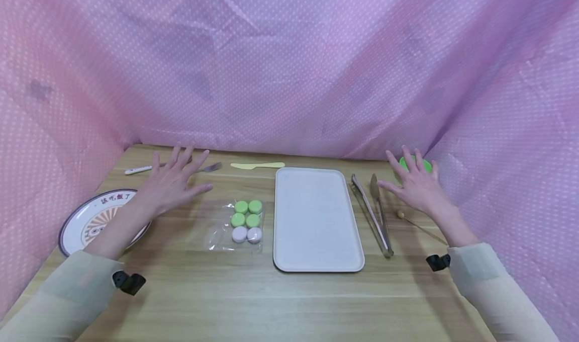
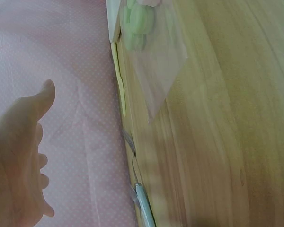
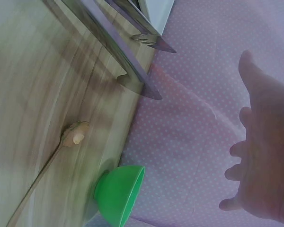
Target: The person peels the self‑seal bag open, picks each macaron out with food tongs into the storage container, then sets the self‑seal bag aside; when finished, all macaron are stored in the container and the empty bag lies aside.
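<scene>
My left hand [image 1: 169, 187] is held in the air with fingers spread and holds nothing. In the head view it overlaps a fork [image 1: 211, 167] and a utensil with a pale patterned handle [image 1: 137, 170], partly hiding both. Fingers likewise spread, my right hand [image 1: 417, 188] hovers at the right and grips nothing. Nearest to it are a green bowl [image 3: 118, 194], a thin wooden stick with a rounded end [image 3: 42, 172] and metal tongs [image 1: 384, 221] with parted arms. Between the hands lie a white rectangular tray [image 1: 316, 221] and a clear bag [image 1: 221, 231] of green and whitish macarons [image 1: 246, 221].
A decorated plate [image 1: 74, 231] stands at the left, partly covered by my left forearm. Along the back lies a pale yellow knife [image 1: 258, 165]. Pink dotted cloth [image 1: 289, 80] hangs behind and at both sides of the wooden table [image 1: 253, 302].
</scene>
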A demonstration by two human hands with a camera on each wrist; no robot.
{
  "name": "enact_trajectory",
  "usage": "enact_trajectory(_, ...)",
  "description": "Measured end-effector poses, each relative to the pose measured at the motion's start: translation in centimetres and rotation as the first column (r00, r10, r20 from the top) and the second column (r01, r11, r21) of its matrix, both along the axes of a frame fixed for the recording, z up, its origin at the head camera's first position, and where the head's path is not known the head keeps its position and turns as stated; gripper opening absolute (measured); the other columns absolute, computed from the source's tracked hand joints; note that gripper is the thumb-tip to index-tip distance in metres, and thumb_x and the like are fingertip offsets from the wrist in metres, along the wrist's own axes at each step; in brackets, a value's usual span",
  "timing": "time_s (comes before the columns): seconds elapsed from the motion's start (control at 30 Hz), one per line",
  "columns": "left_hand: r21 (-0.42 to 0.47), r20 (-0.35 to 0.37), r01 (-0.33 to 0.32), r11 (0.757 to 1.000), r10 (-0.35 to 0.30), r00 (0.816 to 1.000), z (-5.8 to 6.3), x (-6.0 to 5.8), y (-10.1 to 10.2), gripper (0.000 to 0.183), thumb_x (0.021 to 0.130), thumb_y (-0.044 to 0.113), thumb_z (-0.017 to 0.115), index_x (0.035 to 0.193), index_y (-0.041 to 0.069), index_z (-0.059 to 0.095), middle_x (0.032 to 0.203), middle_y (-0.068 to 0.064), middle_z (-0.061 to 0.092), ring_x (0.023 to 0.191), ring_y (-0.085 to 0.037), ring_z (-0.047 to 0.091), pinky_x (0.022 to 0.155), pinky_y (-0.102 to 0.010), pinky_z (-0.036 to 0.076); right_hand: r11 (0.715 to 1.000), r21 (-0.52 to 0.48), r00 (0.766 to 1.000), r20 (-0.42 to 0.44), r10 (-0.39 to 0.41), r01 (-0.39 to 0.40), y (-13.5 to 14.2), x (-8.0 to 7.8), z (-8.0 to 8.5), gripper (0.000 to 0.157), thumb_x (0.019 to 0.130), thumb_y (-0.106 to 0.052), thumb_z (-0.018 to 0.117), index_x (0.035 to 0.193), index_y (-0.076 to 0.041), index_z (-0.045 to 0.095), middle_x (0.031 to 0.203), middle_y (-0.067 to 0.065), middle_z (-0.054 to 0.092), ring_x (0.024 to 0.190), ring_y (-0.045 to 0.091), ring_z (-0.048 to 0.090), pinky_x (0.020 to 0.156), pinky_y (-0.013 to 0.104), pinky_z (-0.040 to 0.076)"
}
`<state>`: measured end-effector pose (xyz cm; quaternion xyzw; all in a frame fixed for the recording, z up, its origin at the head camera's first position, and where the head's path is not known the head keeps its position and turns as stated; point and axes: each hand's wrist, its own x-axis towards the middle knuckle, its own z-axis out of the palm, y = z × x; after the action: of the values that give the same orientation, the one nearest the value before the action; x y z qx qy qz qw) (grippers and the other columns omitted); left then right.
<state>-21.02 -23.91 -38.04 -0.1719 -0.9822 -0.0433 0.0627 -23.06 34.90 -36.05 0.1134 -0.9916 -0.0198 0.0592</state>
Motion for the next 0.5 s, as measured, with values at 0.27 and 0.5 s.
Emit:
enact_trajectory(0.27, 0.014, 0.01, 0.008, 1.0, -0.008, 1.0, 0.0, 0.1, -0.2, 0.083, 0.087, 0.069, 0.041, 0.151, 0.033, 0.002, 0.158, -0.003, -0.013, 0.145, -0.031, -0.015, 0.105, -0.074, -0.003, 1.0, -0.02, 1.0, -0.005, 0.003, -0.004, -0.3, 0.0, -0.1, 0.082, 0.088, -0.07, 0.037, 0.151, -0.032, 0.002, 0.158, 0.007, -0.015, 0.144, 0.043, -0.011, 0.102, 0.077, -0.006)
enact_trajectory(0.5, 0.036, 0.059, 0.063, 0.997, -0.065, 0.996, -0.8, 0.1, 0.1, 0.081, 0.086, 0.07, 0.041, 0.151, 0.035, 0.007, 0.159, -0.003, -0.011, 0.146, -0.034, -0.011, 0.108, -0.07, -0.007, 0.995, -0.095, 1.0, -0.008, 0.007, -0.008, -1.2, 0.5, 0.2, 0.081, 0.089, -0.067, 0.04, 0.151, -0.033, 0.001, 0.157, 0.004, -0.015, 0.144, 0.042, -0.01, 0.101, 0.078, -0.003)
